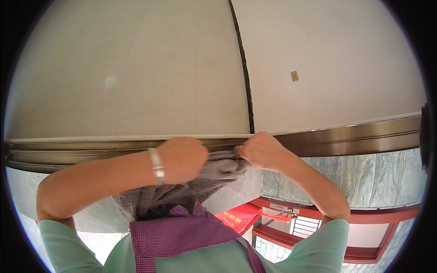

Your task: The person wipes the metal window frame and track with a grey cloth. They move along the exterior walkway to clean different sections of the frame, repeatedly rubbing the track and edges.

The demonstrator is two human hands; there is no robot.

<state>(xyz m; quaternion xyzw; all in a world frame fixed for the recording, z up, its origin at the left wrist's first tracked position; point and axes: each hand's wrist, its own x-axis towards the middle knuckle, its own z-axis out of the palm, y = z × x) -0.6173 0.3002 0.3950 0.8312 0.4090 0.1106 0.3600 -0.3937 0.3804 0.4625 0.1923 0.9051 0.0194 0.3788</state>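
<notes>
A dark grey plush towel [218, 169] is bunched between my two hands, in front of the chest, and its lower part hangs down over the purple checked apron [184, 235]. My left hand [187, 158], slightly blurred, is closed around the towel's left part; a silver-coloured band [157, 167] circles that wrist. The towel's upper right end is in the fist of my right hand [261, 152]. Both fists are at a brown metal frame rail [218, 141], which they partly cover. Whether the towel touches the rail cannot be told.
Beyond the rail are a pale surface with faint joints [160, 85], a dark vertical gap [244, 65] and a small beige plate [294, 76]. Grey-green tiles [358, 177], a red frame [368, 216] and a red sheet-like item with yellow writing [239, 216] lie at lower right.
</notes>
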